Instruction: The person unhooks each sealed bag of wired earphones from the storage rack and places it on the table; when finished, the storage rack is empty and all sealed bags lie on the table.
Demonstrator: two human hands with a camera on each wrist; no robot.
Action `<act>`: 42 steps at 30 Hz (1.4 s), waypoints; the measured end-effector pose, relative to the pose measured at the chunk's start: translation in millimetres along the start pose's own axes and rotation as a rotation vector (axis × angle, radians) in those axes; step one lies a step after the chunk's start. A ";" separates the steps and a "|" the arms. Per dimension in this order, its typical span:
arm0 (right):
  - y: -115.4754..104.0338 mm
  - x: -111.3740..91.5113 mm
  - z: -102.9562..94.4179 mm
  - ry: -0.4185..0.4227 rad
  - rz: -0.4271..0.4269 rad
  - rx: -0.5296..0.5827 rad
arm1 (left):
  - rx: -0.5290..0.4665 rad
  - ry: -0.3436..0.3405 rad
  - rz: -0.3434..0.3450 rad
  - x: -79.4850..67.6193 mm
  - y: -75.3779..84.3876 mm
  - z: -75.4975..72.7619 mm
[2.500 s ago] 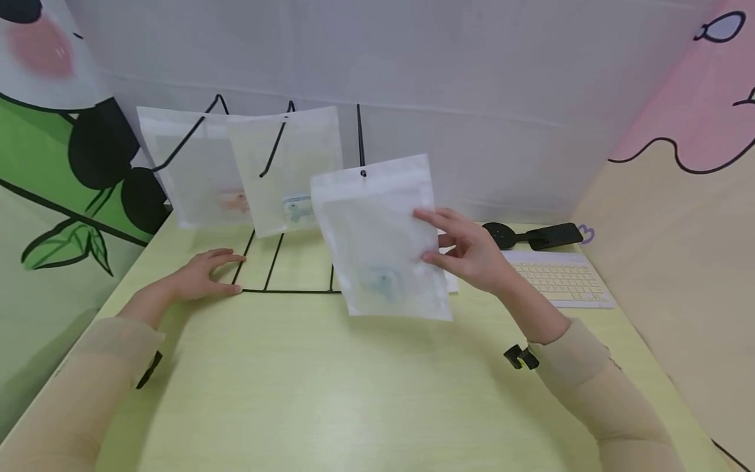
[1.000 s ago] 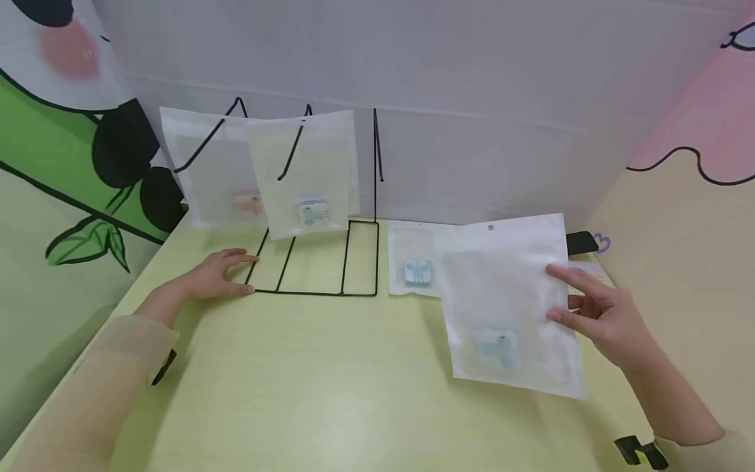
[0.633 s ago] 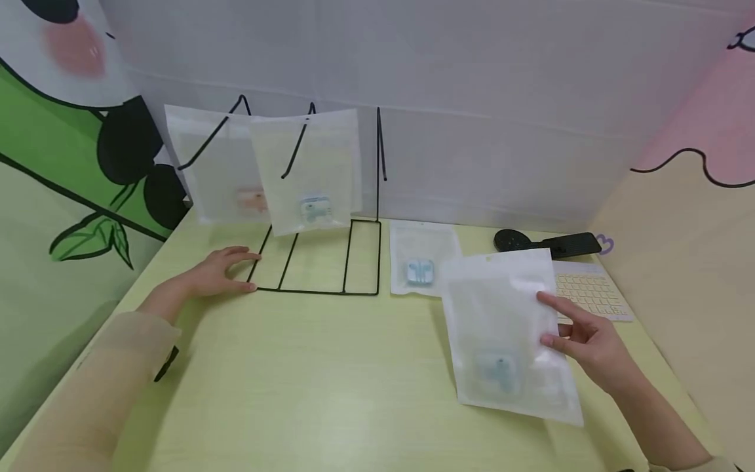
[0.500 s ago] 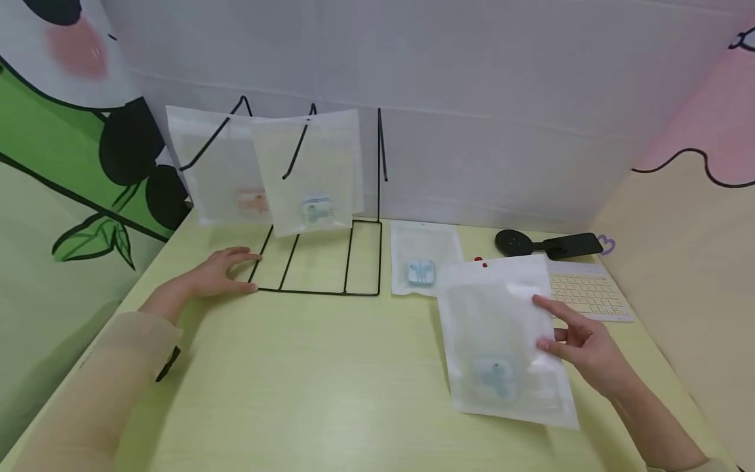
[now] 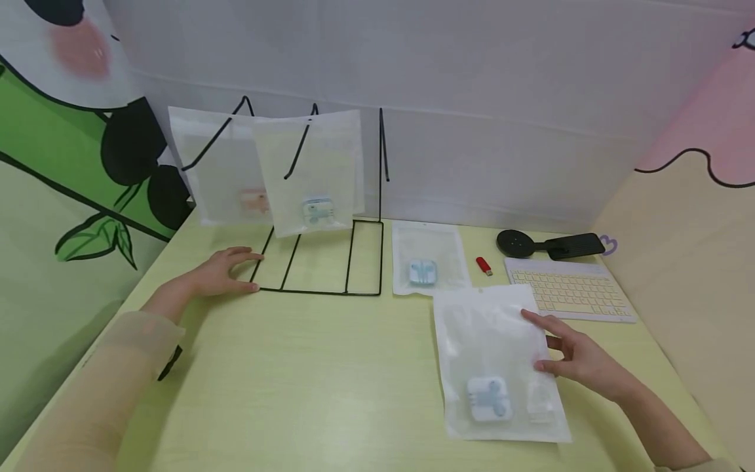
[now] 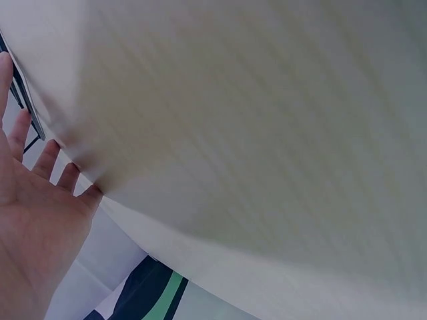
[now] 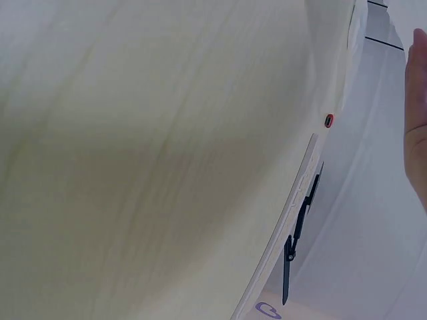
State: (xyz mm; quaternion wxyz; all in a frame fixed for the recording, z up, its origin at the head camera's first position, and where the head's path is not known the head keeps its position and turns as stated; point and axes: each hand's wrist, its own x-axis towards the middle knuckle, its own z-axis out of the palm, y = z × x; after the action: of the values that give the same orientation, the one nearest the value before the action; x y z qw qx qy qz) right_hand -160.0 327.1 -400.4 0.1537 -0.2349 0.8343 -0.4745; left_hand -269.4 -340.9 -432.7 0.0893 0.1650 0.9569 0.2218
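A white translucent pouch [image 5: 489, 341], with a small white case holding pale-blue earphones showing through its lower part, is gripped at its right edge by my right hand [image 5: 580, 357]. The pouch is low over the front right of the table. My left hand [image 5: 215, 274] rests on the table, thumb and fingertips at the left side of the black wire rack [image 5: 318, 291]; its fingers show extended in the left wrist view. Two similar pouches hang on the rack: one with an orange item [image 5: 212, 164], one with a blue item [image 5: 309, 157]. The rack's right hook [image 5: 385, 147] is bare.
Another pouch [image 5: 430, 242] with blue earphones lies flat just right of the rack. Beyond the held pouch lie a red USB stick [image 5: 484, 266], a white keyboard [image 5: 572, 288] and a black folding stand [image 5: 551, 246]. A pale wall cloth [image 5: 501, 118] rises behind the table.
My right hand has taken the pouch off the right hook, carried it rightward and lowered it toward the table. The USB stick and keyboard have come into sight. My left hand stays at the rack.
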 end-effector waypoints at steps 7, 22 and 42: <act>8.5 2.2 0.6 0.007 -0.026 -0.218 | -0.012 -0.007 -0.012 -0.9 2.9 -1.5; 27.6 4.4 -1.2 -0.082 0.064 -0.297 | -0.004 -0.006 0.002 1.7 -3.4 1.1; 30.9 16.7 -1.1 -0.071 0.113 -0.550 | 0.000 -0.004 0.002 1.3 -0.6 0.5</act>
State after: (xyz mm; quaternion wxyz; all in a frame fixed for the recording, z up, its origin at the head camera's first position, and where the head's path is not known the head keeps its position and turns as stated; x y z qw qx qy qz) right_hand -182.2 332.5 -427.1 0.1395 -0.2373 0.9376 -0.2123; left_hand -270.7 -340.8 -433.5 0.0913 0.1663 0.9565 0.2217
